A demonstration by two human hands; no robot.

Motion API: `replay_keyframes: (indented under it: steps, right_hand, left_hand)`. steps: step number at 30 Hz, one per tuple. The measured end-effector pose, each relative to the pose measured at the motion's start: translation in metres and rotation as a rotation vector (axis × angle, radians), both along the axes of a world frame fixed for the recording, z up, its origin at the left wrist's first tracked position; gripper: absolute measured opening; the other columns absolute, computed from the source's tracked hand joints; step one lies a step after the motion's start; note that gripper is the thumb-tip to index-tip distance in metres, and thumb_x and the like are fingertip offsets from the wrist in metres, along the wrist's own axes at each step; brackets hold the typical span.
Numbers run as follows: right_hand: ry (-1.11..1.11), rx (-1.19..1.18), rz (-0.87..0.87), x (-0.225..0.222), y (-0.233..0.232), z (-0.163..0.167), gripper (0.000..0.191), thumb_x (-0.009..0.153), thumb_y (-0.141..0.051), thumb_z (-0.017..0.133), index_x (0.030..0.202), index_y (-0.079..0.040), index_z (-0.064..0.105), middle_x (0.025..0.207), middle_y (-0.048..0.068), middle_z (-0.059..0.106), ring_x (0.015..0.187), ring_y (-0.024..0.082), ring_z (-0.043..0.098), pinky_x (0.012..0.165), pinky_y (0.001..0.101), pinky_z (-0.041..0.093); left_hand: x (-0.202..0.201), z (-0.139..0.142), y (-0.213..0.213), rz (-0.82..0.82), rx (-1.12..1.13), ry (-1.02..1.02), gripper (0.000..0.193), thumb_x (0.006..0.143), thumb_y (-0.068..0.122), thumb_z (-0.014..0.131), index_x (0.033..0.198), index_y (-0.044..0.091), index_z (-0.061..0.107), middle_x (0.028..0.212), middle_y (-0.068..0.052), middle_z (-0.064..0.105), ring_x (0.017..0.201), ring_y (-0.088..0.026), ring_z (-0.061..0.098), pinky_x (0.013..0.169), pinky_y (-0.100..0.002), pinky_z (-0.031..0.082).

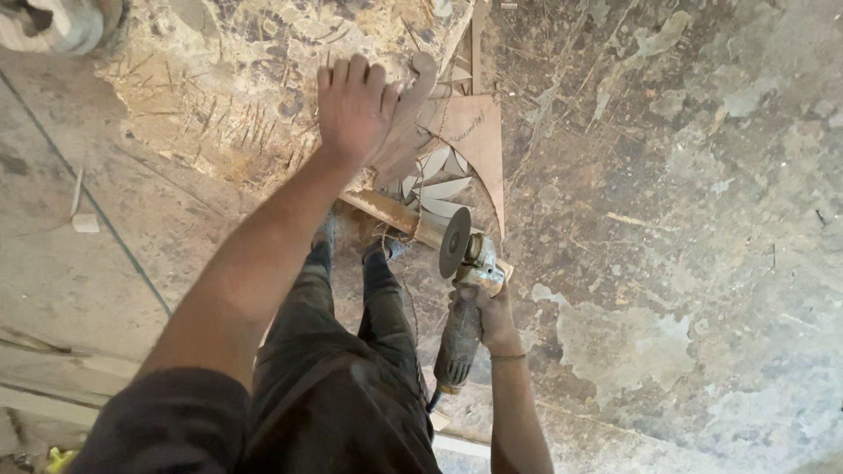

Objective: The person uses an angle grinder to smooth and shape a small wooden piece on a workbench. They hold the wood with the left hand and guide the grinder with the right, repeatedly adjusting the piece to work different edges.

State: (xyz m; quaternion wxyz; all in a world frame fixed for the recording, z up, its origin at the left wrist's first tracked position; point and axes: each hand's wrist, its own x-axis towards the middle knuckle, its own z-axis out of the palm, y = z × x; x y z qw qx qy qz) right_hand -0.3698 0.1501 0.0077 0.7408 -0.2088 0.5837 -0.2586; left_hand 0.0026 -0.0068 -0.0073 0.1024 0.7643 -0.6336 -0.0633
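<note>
My left hand (354,105) grips a flat, curved wooden piece (406,132) and holds it out over the floor. My right hand (492,316) is closed around the body of an angle grinder (461,298). Its round disc (455,242) stands on edge beside a long wooden strip (391,211) that runs under the curved piece. My legs in dark trousers (342,351) are below, feet on the floor.
Thin wooden offcuts (443,184) and a triangular board (479,140) lie on the stained concrete floor (685,228). Planks (53,360) lie at the left edge, a small pale block (85,223) near them. A round object (53,22) shows top left.
</note>
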Motion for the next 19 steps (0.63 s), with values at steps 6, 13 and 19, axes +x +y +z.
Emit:
replay_keyframes:
  steps: [6,13,19]
  right_hand:
    - [0.042,-0.033,0.136,-0.009,-0.028,0.011,0.044,0.077,0.008,0.07,0.12,0.003,0.059,0.093,0.015,0.072,0.075,0.026,0.073,0.064,0.0397,0.063]
    - [-0.044,-0.139,0.425,-0.001,-0.075,0.006,0.076,0.07,0.006,0.08,0.137,-0.002,0.044,0.108,0.01,0.07,0.088,0.02,0.071,0.074,0.0355,0.062]
    - [-0.115,-0.189,0.573,0.012,-0.103,-0.02,0.078,0.073,0.004,0.085,0.139,0.0,0.044,0.11,0.011,0.068,0.093,0.02,0.07,0.081,0.0353,0.061]
  left_hand:
    - [-0.027,-0.011,0.017,0.063,-0.167,0.143,0.027,0.108,0.033,0.053,0.1,0.011,0.066,0.097,-0.007,0.056,0.096,-0.026,0.048,0.09,-0.044,0.037]
    - [-0.02,-0.026,0.022,-0.105,-0.171,0.069,0.026,0.104,0.034,0.062,0.099,0.009,0.067,0.1,-0.007,0.061,0.099,-0.025,0.051,0.092,-0.043,0.039]
    - [-0.021,-0.028,0.029,-0.082,-0.259,0.151,0.019,0.103,0.03,0.067,0.099,0.011,0.067,0.102,-0.006,0.062,0.103,-0.025,0.052,0.097,-0.042,0.039]
